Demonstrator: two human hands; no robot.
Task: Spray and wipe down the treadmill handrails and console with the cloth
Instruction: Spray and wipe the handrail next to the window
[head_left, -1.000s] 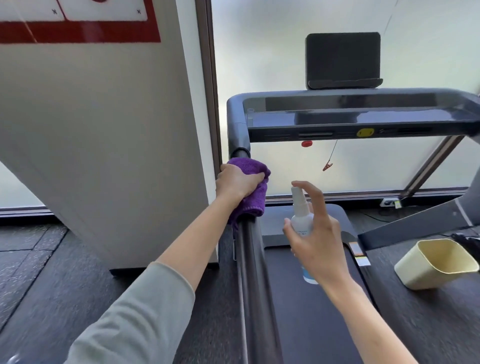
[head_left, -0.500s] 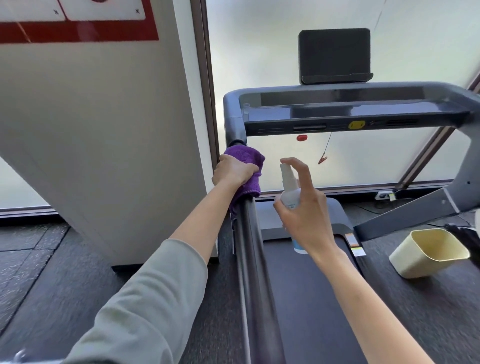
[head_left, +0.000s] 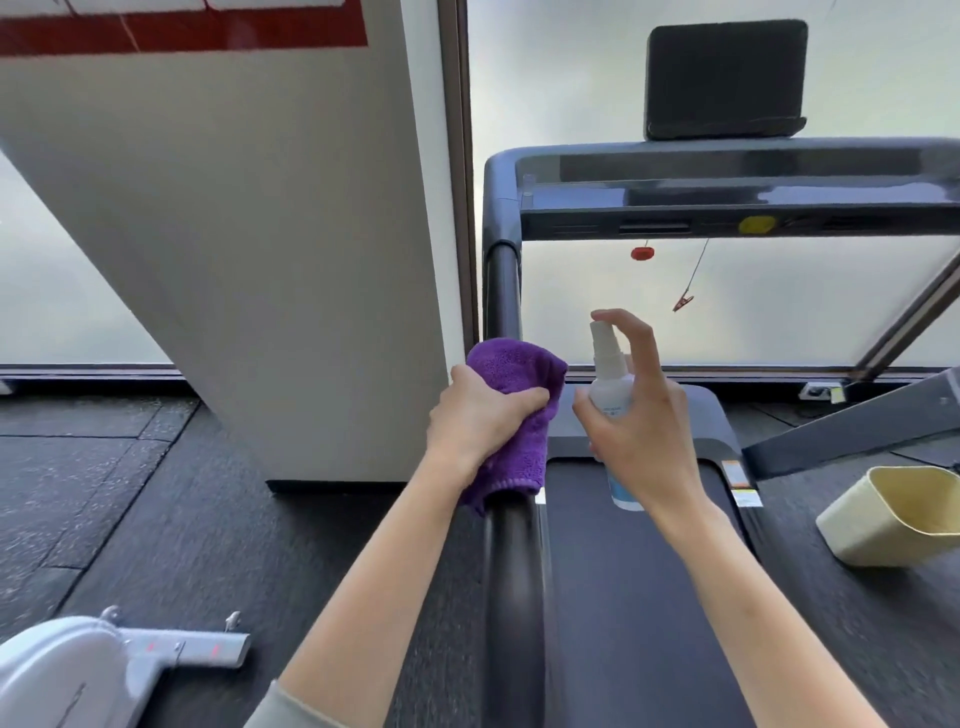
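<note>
console (head_left: 737, 202) cropped right, bottle label (head_left: 613, 410) unreadable

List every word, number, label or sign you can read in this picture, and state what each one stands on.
No text here can be read.
Spray bottle label: blue print, too blurred to read.
Stickers beside the treadmill belt: too small to read.
Yellow sticker on the console: nothing legible.
Red band on the white panel: no readable lettering.
Purple cloth: no print visible.
</note>
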